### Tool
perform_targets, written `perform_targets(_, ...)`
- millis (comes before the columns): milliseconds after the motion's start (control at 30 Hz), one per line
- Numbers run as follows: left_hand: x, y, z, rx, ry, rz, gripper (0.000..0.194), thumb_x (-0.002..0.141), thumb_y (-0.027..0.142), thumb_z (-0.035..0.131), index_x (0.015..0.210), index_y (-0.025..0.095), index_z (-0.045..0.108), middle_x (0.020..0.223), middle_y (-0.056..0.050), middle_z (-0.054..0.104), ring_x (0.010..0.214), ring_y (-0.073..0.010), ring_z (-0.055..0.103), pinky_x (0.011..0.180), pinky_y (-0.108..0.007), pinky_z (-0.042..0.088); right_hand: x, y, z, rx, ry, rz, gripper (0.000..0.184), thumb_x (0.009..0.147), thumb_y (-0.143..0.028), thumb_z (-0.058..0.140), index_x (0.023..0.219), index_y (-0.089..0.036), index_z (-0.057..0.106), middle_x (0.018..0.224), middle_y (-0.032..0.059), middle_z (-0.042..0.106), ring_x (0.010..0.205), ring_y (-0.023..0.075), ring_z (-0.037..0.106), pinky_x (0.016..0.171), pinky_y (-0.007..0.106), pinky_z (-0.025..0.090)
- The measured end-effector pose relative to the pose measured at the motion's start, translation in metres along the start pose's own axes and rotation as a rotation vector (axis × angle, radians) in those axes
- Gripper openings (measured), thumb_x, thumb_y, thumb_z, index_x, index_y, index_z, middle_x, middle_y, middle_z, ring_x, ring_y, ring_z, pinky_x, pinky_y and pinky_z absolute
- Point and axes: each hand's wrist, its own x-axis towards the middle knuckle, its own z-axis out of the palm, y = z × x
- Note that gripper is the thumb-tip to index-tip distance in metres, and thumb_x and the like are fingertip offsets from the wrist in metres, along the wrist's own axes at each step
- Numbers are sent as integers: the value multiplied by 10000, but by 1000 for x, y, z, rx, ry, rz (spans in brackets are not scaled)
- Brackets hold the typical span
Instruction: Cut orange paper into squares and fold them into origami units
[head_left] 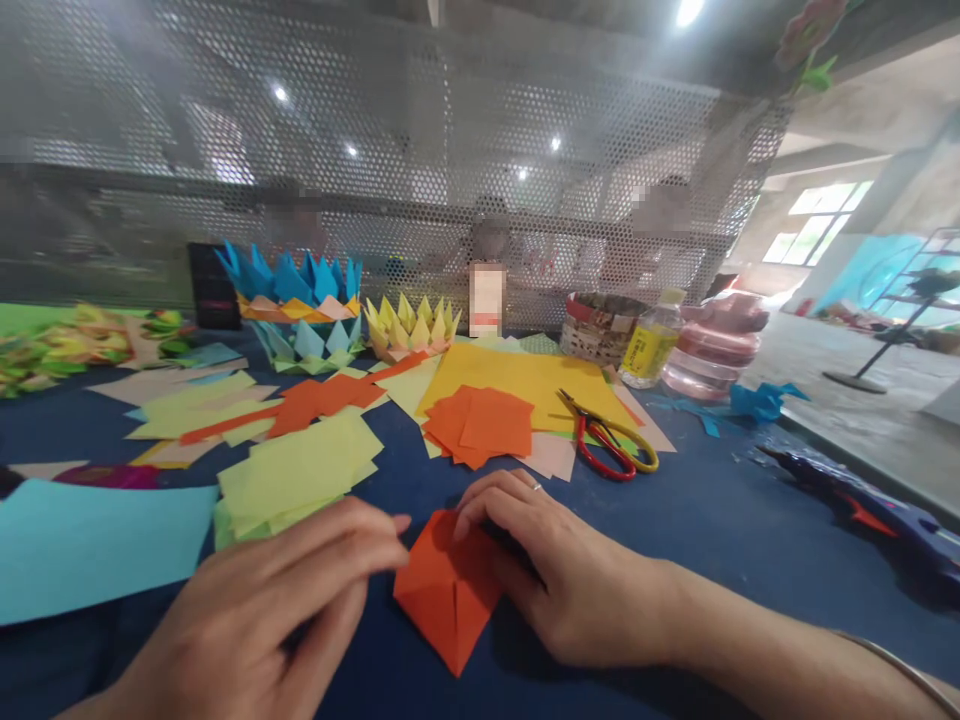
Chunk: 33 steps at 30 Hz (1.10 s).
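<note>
The dark blue tabletop (705,520) spans the scene, with a light-blue sheet (97,545) near left and a yellow sheet (517,375) towards the far middle. A glue gun (877,500) lies at the right; pale green squares (300,465) overlap loosely behind the left hand (285,590). Those squares could slide or scatter, I judge, if that hand drew back low across them. The folded orange paper (435,590) lies near, in the middle, one corner pointing towards the person; it could swivel or crease off its line if the fingers on it pressed unevenly, since nothing seems to steady its left side.

The left hand hangs close to the paper's left edge, palm turned inward, its long fingers together and slightly bent, the thumb below and apart. It grasps nothing; whether its fingertips brush the paper I cannot tell. The right hand (577,570) comes in from the right, wrist low, knuckles arched, with fingertips on the paper's far part; whether the thumb pinches the edge is hidden. A thin ring (536,487) sits on one finger.
</note>
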Motion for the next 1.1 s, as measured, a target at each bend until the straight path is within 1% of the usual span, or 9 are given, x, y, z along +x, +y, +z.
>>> perform_targets(200, 16, -13, 10, -56, -226, -66, 206, 926, 184, 481, 1094, 277, 558, 1255, -9, 618, 1174, -123, 601, 974, -176, 480, 1, 4, 2, -40, 14, -73, 340, 692, 98, 463, 925, -122, 574, 967, 97, 643, 934, 208, 587, 888, 344, 468)
perform_targets(300, 17, -16, 17, -119, -271, -101, 229, 955, 200, 450, 1143, 286, 548, 1285, -5, 620, 1227, -132, 573, 1034, -231, 464, 0, 6, 3, -49, 41, -87, 336, 678, 99, 463, 896, -132, 573, 932, 80, 647, 910, 202, 593, 857, 324, 472)
perform_targets(467, 21, -15, 19, -200, -324, 3, 321, 950, 108, 424, 1161, 304, 565, 1200, 35, 683, 1262, -111, 548, 1061, -246, 454, 1, 7, 3, -29, 70, -100, 340, 657, 93, 457, 861, -165, 543, 877, 40, 623, 838, 174, 580, 826, 303, 474)
perform_targets(667, 26, -11, 16, -170, -270, 136, 372, 895, 11, 405, 1075, 267, 606, 1139, 12, 716, 1193, -120, 601, 1039, -260, 473, 0, 5, 3, -15, 139, -82, 335, 663, 78, 479, 867, -183, 525, 935, 41, 578, 864, 170, 566, 809, 289, 476)
perform_targets(833, 23, -3, 19, 25, -132, 236, 296, 889, 19, 427, 1044, 194, 608, 1047, -48, 738, 1069, -174, 663, 997, -324, 498, -3, -6, -1, 19, 300, -96, 190, 824, -25, 510, 928, -184, 518, 942, 41, 596, 901, 161, 566, 837, 283, 466)
perform_targets(900, 24, 4, 21, 119, -96, 226, 264, 892, 29, 410, 985, 162, 618, 969, -66, 741, 955, -195, 694, 911, -348, 540, -3, -8, -1, -9, 268, -141, 167, 838, -171, 648, 965, -177, 540, 990, 55, 610, 932, 175, 572, 871, 300, 465)
perform_targets(967, 28, 11, 22, 176, -103, 218, 289, 891, 26, 372, 910, 156, 630, 874, -63, 735, 817, -191, 704, 786, -333, 573, -2, -5, 1, -74, 190, -187, 351, 749, -285, 788, 998, -172, 570, 1044, 72, 620, 967, 201, 577, 887, 315, 469)
perform_targets(1033, 33, 18, 23, 215, -118, 243, 320, 885, 20, 356, 835, 171, 634, 793, -46, 720, 712, -174, 691, 691, -302, 574, -2, 0, 4, -148, 152, -199, 272, 781, -246, 760, 986, -168, 599, 1048, 80, 628, 962, 205, 583, 875, 313, 477)
perform_targets(1100, 36, 23, 22, 229, -97, 274, 329, 887, 22, 361, 812, 183, 638, 746, -30, 707, 673, -156, 679, 681, -277, 569, -1, 5, 6, -208, 163, -192, 83, 884, -108, 579, 930, -165, 618, 991, 78, 636, 914, 182, 587, 843, 293, 482)
